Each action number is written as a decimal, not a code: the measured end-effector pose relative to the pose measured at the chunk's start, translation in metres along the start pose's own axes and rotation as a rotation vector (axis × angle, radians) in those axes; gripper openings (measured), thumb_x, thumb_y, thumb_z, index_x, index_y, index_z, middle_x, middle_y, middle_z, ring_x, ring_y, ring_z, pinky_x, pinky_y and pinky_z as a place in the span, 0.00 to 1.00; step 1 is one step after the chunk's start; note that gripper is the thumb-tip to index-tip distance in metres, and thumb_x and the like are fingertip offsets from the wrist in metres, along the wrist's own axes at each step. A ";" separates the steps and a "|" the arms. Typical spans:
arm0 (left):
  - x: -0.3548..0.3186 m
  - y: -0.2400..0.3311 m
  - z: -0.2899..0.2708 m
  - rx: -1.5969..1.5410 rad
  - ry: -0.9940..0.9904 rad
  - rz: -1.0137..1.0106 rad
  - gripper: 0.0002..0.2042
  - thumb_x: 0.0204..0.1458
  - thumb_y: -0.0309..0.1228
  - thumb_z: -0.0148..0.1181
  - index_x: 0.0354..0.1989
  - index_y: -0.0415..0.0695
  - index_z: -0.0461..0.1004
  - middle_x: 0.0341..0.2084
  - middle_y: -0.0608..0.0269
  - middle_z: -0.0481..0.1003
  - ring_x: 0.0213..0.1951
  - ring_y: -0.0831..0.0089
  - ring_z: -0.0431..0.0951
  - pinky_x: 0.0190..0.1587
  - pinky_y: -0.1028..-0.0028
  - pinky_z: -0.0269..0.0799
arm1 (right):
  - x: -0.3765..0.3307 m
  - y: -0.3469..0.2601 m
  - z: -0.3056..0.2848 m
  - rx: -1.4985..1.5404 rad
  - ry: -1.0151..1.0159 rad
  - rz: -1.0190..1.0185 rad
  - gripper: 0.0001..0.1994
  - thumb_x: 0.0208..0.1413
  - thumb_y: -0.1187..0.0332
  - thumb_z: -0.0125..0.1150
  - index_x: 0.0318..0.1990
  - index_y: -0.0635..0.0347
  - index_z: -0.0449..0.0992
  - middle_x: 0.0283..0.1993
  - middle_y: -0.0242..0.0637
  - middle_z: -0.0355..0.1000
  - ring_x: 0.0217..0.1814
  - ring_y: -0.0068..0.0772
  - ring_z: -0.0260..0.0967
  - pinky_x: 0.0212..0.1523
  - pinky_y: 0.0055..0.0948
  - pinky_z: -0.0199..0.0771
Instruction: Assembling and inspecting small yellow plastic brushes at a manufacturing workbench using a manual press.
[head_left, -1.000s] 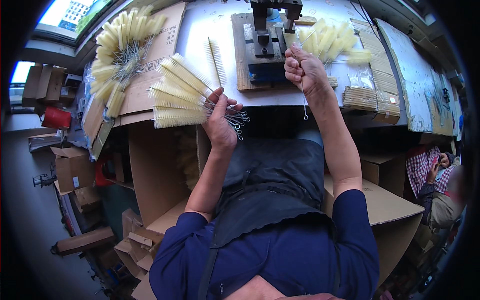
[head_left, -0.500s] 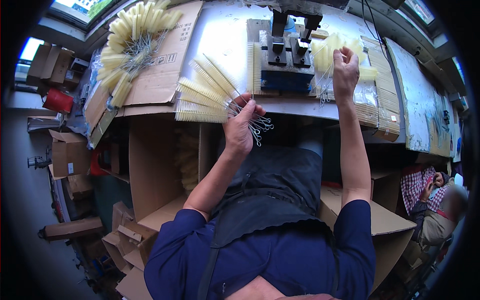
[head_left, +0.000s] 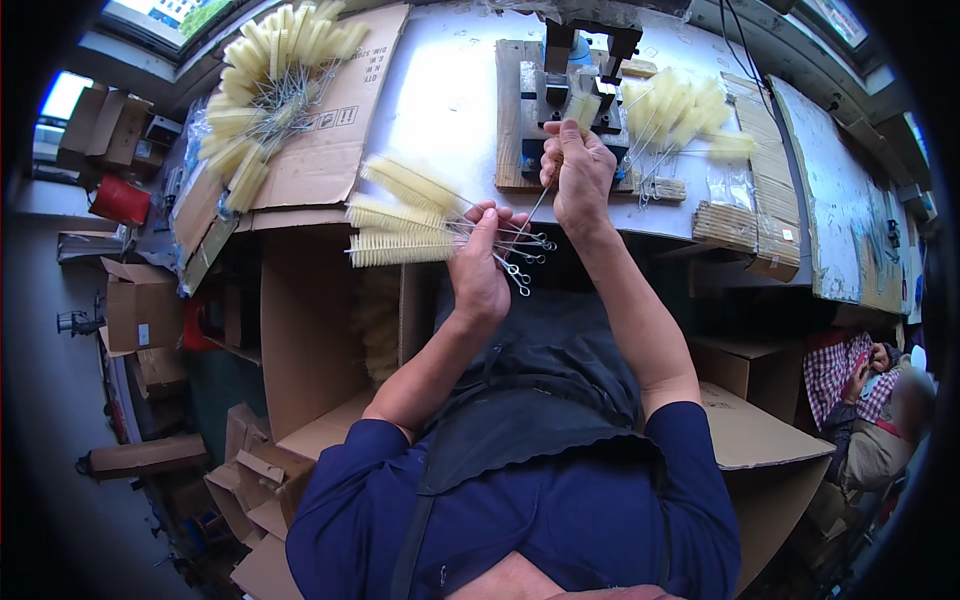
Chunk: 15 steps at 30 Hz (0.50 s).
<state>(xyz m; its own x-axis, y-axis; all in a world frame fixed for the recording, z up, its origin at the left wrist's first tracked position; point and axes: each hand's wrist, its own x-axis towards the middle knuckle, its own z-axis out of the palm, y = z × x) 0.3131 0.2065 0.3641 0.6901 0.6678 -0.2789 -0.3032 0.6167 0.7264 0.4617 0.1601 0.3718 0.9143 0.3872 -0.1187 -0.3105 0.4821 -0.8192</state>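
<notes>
My left hand (head_left: 481,278) is closed round the wire stems of several pale yellow bottle brushes (head_left: 402,247). Their bristle heads fan out to the left, and the looped wire ends (head_left: 519,279) stick out on the right. In front of the black bench fixture (head_left: 552,85), my right hand (head_left: 584,182) grips a single bottle brush (head_left: 581,107). Its bristles point up and away, while its wire stem slants down toward the loops by my left hand. The fingers of my right hand partly hide this brush. A loose pile of similar brushes (head_left: 678,108) lies right of the fixture.
A larger heap of brushes (head_left: 250,118) rests on a cardboard sheet (head_left: 345,120) at the far left. Flattened cardboard (head_left: 765,190) lies at the table's right. Open cartons (head_left: 325,340) stand below the table edge. Another person (head_left: 872,420) sits at the far right.
My right hand has moved left from the right-hand pile to the front of the fixture with a brush. The fan in my left hand has narrowed; the upright brush beside the fixture no longer shows there.
</notes>
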 end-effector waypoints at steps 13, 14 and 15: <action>0.021 0.035 -0.028 0.022 0.090 0.181 0.07 0.66 0.28 0.46 0.49 0.41 0.66 0.35 0.58 0.75 0.39 0.61 0.79 0.47 0.58 0.78 | 0.028 -0.008 0.001 0.103 -0.044 0.303 0.20 0.70 0.56 0.46 0.46 0.69 0.74 0.23 0.27 0.62 0.16 0.16 0.52 0.15 0.17 0.52; 0.019 0.031 -0.026 0.003 0.080 0.144 0.07 0.66 0.28 0.46 0.48 0.41 0.66 0.35 0.59 0.75 0.38 0.62 0.79 0.46 0.58 0.79 | 0.031 -0.010 0.000 0.111 -0.070 0.319 0.21 0.71 0.56 0.46 0.46 0.70 0.73 0.23 0.28 0.63 0.17 0.16 0.53 0.15 0.17 0.53; 0.018 0.028 -0.024 -0.015 0.069 0.105 0.07 0.66 0.28 0.46 0.48 0.41 0.66 0.34 0.59 0.75 0.37 0.62 0.79 0.45 0.58 0.79 | 0.035 -0.011 -0.001 0.119 -0.096 0.335 0.21 0.71 0.56 0.45 0.47 0.70 0.73 0.24 0.28 0.63 0.18 0.17 0.54 0.16 0.17 0.53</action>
<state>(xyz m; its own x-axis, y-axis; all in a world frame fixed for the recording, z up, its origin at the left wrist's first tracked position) 0.3009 0.2457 0.3644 0.6070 0.7561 -0.2447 -0.3820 0.5476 0.7445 0.4977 0.1673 0.3763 0.7301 0.6083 -0.3112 -0.6216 0.4022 -0.6722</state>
